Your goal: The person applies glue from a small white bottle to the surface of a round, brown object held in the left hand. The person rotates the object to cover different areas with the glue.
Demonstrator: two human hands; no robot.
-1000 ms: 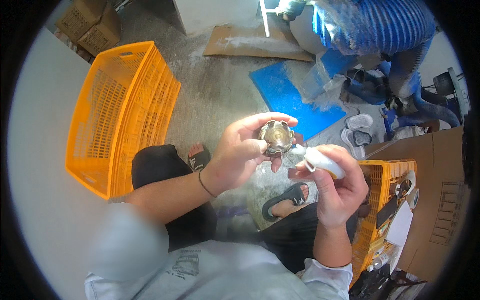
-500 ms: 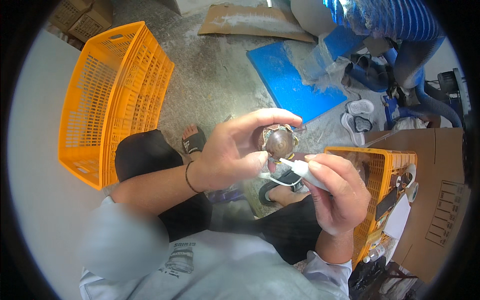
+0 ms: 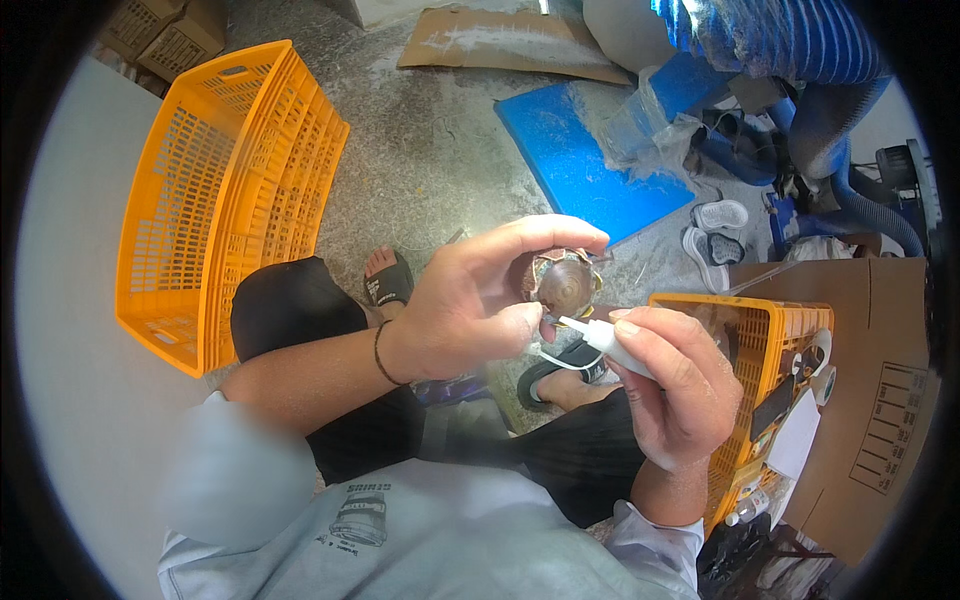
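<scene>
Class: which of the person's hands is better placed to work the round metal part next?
Probably the right hand: it grips the white tool, tip at the round metal part, which the left hand holds.

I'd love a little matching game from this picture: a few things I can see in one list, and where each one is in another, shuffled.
Things:
1. round brown part
2. white pen-like applicator
3. empty orange crate
4. blue board

Places:
a. lying flat on the concrete floor, ahead of the hands
b. held in the left hand
c. tipped on its side on the floor, at the person's left
d. held in the right hand, tip at the round part

Pairs: 1-b, 2-d, 3-c, 4-a
</scene>
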